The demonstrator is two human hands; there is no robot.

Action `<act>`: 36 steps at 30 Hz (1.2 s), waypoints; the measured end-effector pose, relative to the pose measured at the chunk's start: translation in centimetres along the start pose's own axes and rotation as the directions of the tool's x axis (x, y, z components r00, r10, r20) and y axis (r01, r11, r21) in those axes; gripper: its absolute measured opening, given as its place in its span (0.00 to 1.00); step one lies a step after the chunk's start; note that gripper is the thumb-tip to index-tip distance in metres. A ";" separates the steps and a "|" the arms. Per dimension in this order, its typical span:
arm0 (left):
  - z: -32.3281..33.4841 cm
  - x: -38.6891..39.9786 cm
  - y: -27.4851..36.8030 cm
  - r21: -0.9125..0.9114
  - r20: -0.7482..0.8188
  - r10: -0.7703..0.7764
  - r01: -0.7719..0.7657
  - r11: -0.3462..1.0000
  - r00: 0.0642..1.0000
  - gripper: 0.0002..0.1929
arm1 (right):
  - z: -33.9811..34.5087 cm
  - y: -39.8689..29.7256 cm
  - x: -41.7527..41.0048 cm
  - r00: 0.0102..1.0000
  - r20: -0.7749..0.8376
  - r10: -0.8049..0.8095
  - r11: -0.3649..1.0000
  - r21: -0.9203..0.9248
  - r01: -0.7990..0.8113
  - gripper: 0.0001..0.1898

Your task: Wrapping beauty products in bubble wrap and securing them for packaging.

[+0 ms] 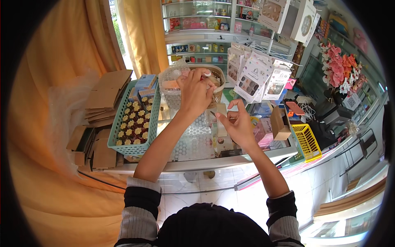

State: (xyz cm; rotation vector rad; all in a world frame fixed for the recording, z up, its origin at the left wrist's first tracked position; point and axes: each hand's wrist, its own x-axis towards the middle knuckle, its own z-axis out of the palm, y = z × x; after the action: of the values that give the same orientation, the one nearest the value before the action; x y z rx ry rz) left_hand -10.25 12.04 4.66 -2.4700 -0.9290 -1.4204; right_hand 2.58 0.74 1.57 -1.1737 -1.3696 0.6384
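My left hand point(197, 89) is raised over the near side of a wicker basket point(220, 71), its fingers curled around a small white object point(207, 74). Thin metallic tips show just below these fingers; whether they belong to it is unclear. To the right, my right hand point(237, 123) has thumb and index finger apart. A small dark pointed thing lies at its thumb tip, and I cannot tell whether it is held. Beside that thumb is a beige strip or roll point(221, 123). Bubble wrap point(176, 100) partly covers the basket's left side, and more lies flat on the glass counter point(185, 165).
Left are a green plastic basket point(128, 149) of small flower-topped items and boxes, and folded cardboard point(103, 92). Right stand packaged press-on nails point(251, 78), an open cardboard box point(280, 125) and a yellow basket point(305, 142). Stocked shelves point(200, 35) are behind the counter.
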 end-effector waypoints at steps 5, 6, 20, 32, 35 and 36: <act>-0.1 -0.2 -0.1 -0.020 0.023 -0.041 0.041 0.999 0.999 0.04 | 0.0 -0.2 0.0 1.000 -0.006 0.015 1.000 -0.016 -0.015 0.18; -0.1 -0.3 -0.2 -0.027 0.012 -0.040 0.040 0.999 0.999 0.04 | 0.0 -0.2 0.1 1.000 -0.007 0.018 1.000 -0.012 -0.018 0.18; 0.4 0.2 -0.5 -0.087 0.136 -0.050 0.062 0.994 0.989 0.05 | 0.3 -0.8 0.0 1.000 -0.012 -0.002 0.999 -0.039 0.001 0.16; 2.5 0.8 -2.9 -0.340 0.136 -0.055 0.099 0.935 0.989 0.06 | 1.3 -0.5 0.7 0.999 0.014 -0.042 0.995 -0.095 0.044 0.18; 2.3 1.0 -2.6 -0.369 0.187 -0.085 0.150 0.917 0.979 0.07 | 1.4 -0.1 0.7 0.998 0.002 -0.063 0.994 -0.090 0.062 0.18; 2.2 0.9 -2.6 -0.376 0.223 -0.107 0.187 0.908 0.969 0.07 | 1.4 -0.1 0.7 0.998 0.005 -0.059 0.994 -0.087 0.059 0.18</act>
State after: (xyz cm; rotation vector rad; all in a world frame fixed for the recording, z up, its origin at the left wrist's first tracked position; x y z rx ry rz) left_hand -9.86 15.45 3.78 -2.9388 -0.9652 -1.5640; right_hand 1.33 1.69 1.68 -1.1972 -1.4412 0.5435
